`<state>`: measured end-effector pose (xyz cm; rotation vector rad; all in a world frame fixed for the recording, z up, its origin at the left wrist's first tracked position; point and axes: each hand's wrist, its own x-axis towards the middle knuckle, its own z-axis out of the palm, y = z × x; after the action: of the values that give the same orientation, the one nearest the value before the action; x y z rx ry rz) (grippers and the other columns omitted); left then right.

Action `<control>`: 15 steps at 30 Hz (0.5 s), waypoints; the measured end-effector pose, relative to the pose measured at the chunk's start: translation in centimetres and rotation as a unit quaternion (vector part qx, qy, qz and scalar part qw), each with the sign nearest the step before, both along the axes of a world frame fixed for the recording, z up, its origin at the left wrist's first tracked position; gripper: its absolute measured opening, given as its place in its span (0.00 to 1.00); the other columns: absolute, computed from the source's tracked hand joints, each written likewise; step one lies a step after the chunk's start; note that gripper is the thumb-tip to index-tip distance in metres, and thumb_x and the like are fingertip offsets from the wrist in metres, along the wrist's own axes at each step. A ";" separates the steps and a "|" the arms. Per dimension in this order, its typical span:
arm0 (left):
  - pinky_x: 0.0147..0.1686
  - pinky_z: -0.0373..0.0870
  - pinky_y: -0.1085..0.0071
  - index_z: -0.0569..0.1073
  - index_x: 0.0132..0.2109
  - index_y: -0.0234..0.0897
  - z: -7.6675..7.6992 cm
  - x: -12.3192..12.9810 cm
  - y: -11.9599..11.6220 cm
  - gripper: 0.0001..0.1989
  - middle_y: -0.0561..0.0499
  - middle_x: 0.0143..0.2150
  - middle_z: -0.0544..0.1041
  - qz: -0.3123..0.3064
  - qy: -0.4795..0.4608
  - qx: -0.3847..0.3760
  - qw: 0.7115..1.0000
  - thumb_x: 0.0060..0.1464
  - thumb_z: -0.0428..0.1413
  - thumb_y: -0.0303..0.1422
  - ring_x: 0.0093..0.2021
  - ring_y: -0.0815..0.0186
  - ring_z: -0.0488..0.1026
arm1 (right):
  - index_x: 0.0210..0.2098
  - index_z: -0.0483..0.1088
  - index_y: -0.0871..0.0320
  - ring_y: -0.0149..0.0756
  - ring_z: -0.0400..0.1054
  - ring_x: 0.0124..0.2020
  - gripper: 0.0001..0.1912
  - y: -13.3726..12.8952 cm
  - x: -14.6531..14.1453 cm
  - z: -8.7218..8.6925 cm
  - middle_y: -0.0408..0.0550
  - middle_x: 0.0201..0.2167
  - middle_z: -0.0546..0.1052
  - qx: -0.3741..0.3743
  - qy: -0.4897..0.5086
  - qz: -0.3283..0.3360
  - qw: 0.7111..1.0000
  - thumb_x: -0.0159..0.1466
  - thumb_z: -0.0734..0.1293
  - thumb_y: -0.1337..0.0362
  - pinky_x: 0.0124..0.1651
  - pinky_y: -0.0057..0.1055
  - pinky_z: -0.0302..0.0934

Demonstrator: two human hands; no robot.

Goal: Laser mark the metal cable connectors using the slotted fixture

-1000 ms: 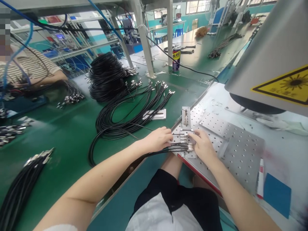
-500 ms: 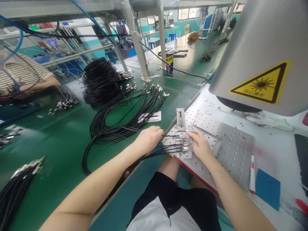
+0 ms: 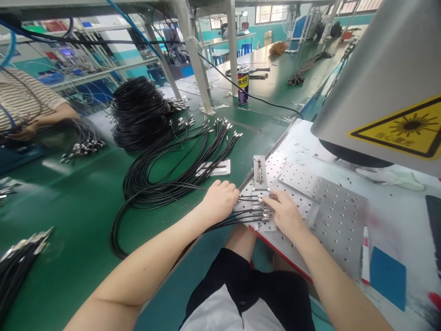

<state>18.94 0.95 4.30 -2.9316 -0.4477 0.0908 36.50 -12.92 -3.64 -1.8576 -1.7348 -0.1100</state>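
Note:
My left hand (image 3: 221, 200) is closed around black cables (image 3: 245, 199) just left of the metal fixture block. With thumb and index finger pinched, my right hand (image 3: 285, 212) holds a silver cable connector (image 3: 261, 197) at the block's upper end. Below it, several more silver connectors (image 3: 265, 214) lie side by side across the fixture block (image 3: 269, 227), their cables running left under my left hand. A slotted metal plate (image 3: 259, 172) stands just beyond the block. The looped cable bundle (image 3: 138, 184) spreads over the green table to the left.
A grey machine head with a laser warning sign (image 3: 406, 124) overhangs the perforated plate (image 3: 341, 216) on the right. A marker (image 3: 365, 257) and blue sheet (image 3: 388, 278) lie near it. Behind are a spray can (image 3: 243, 87) and stacked cable coils (image 3: 138, 115). Another person's arm (image 3: 57, 112) is at far left.
My left hand has shifted slightly right, closer to the block. My right fingertips have moved left and down onto a connector. A second cable now lies at the block's upper end.

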 end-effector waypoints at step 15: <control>0.33 0.52 0.65 0.63 0.54 0.46 -1.4 0.7 -0.2 0.17 0.47 0.40 0.67 -0.090 -0.007 -0.007 0.996 0.59 0.43 0.28 0.38 0.62 0.60 | 0.46 0.69 0.57 0.46 0.61 0.45 0.24 -0.4 -0.7 1.7 0.55 0.46 0.70 -0.095 -0.121 -0.023 0.988 0.55 0.54 0.79 0.41 0.41 0.61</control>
<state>19.60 0.78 2.93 -2.9730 -0.1831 0.0489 35.83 -13.29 -1.91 -2.0946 -1.9228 -0.2015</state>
